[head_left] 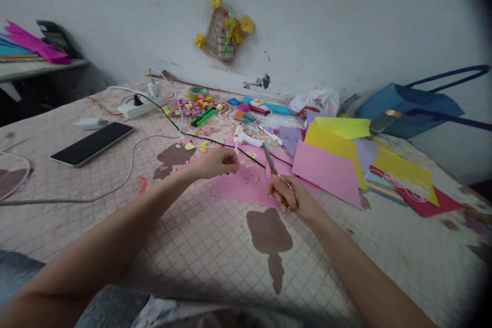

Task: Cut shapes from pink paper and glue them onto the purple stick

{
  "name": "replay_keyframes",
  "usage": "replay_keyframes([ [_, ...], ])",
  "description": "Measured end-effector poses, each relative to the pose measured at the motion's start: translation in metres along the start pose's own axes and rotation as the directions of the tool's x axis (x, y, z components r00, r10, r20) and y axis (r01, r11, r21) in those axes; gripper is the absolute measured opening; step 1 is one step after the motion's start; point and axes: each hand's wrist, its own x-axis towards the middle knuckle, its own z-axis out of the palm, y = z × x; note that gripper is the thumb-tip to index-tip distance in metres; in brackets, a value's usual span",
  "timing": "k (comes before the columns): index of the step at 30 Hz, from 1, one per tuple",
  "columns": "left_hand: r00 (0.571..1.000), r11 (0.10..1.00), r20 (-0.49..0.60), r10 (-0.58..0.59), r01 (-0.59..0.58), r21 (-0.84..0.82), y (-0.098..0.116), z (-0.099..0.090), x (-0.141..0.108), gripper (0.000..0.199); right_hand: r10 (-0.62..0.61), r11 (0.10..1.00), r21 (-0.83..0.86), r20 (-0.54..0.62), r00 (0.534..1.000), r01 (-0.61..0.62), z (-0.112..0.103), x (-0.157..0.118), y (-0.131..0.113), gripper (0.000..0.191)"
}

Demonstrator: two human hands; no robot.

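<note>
My right hand (289, 193) grips a pair of scissors (272, 164) by the handles, their blades pointing up and away. To its left, my left hand (218, 162) is closed with fingertips pressed together; whatever it may hold is too small to make out. Both hands are over a pink paper sheet (242, 184) with small scraps on it. A white glue gun (246, 138) lies just beyond the hands, near the scissor tips. Its black cord passes between the hands.
Colored paper sheets (326, 169) are piled at the right, before a blue bag (407, 107). A phone (92, 144) and power strip (141, 106) lie left. Paper pieces, a green cutter (203, 117) and tape (198, 93) lie toward the wall.
</note>
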Motion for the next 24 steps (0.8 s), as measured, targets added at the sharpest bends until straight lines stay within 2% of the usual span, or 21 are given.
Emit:
replay_keyframes([
  [2, 0.998, 0.972, -0.054, 0.029, -0.015, 0.233, -0.006, 0.001, 0.001, 0.006, 0.007, 1.0, 0.005, -0.004, 1.0, -0.007, -0.001, 0.0, 0.001, 0.044],
  [4, 0.996, 0.935, -0.075, 0.05, -0.02, 0.354, -0.012, 0.003, 0.002, 0.007, 0.011, 1.0, 0.014, 0.001, 1.0, -0.011, -0.001, 0.0, 0.002, 0.044],
  [13, 0.995, 0.92, -0.095, 0.032, 0.008, 0.392, -0.017, 0.007, 0.003, 0.007, 0.015, 0.999, 0.047, -0.037, 0.999, -0.013, 0.002, -0.002, -0.006, 0.047],
  [19, 0.997, 0.944, -0.07, 0.041, -0.016, 0.33, -0.017, 0.006, 0.005, 0.008, -0.008, 1.0, 0.014, -0.04, 0.999, 0.008, 0.001, -0.001, -0.003, 0.046],
  [21, 0.998, 0.977, -0.036, 0.045, -0.036, 0.212, -0.013, 0.008, 0.006, 0.01, -0.011, 1.0, 0.014, -0.051, 0.999, 0.011, 0.001, 0.001, 0.0, 0.045],
  [24, 0.998, 0.995, 0.005, 0.055, -0.054, -0.084, -0.006, 0.016, 0.005, 0.013, -0.018, 1.0, 0.003, -0.076, 0.997, 0.018, 0.005, 0.003, 0.003, 0.041],
])
